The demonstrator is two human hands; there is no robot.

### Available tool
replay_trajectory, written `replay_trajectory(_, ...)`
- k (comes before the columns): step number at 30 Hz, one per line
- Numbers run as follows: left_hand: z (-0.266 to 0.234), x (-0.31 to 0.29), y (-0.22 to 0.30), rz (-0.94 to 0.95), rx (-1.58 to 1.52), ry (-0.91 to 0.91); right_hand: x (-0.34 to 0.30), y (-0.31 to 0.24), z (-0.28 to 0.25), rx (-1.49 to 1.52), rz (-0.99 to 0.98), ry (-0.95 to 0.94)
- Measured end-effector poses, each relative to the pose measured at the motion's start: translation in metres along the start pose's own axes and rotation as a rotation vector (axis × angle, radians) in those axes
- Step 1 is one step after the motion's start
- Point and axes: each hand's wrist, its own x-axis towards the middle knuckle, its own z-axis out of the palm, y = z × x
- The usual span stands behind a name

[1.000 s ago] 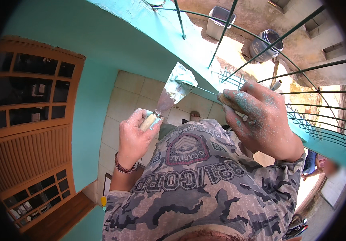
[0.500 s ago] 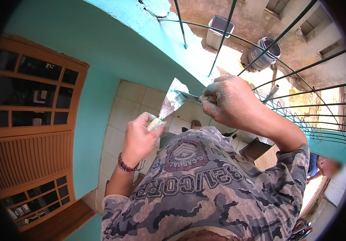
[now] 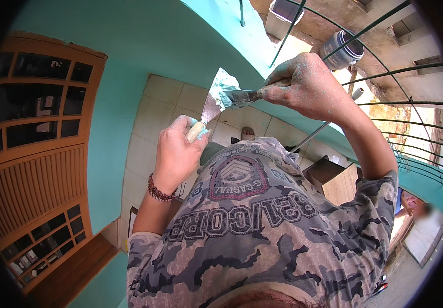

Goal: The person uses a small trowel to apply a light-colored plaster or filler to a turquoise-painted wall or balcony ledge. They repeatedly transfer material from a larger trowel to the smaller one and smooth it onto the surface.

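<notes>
My left hand [image 3: 176, 145] is closed round the pale handle of a wide putty knife [image 3: 212, 108], whose blade points up and away from me. White and turquoise filler [image 3: 224, 84] clings to that blade. From the right, my right hand [image 3: 303, 84] grips a narrower putty knife [image 3: 243, 97] by its handle. Its turquoise-smeared blade meets the filler on the wide blade. Pale and turquoise specks dot both hands. Below them lies my camouflage shirt [image 3: 278, 215].
A turquoise wall [image 3: 159, 46] with a sunlit ledge rises ahead, topped by a green metal grille [image 3: 401, 74]. Beyond it stand a barrel [image 3: 342, 50] and a pale bin [image 3: 283, 20]. Wooden shutters [image 3: 39, 177] are at left. A wooden box [image 3: 337, 179] rests on the tiled floor [image 3: 154, 108].
The narrow knife's blade has turned, showing more of its flat side against the filler. Both hands sit higher in view, and the view has shifted.
</notes>
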Motion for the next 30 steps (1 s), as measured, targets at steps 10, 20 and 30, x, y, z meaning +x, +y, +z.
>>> replay_trajectory(10, 0.004, -0.015, -0.025, -0.074, -0.323, 0.030, 0.005, 0.084, 0.015, 1.156, 0.238, -0.212)
replay_trajectory(20, -0.006, -0.029, -0.058, -0.079, -0.655, 0.107, -0.023, 0.029, -0.056, 0.833, -0.019, 0.384)
replay_trajectory(30, -0.013, -0.011, -0.039, -0.017, -0.527, -0.091, -0.031, -0.018, -0.071, 0.083, -0.107, 0.946)
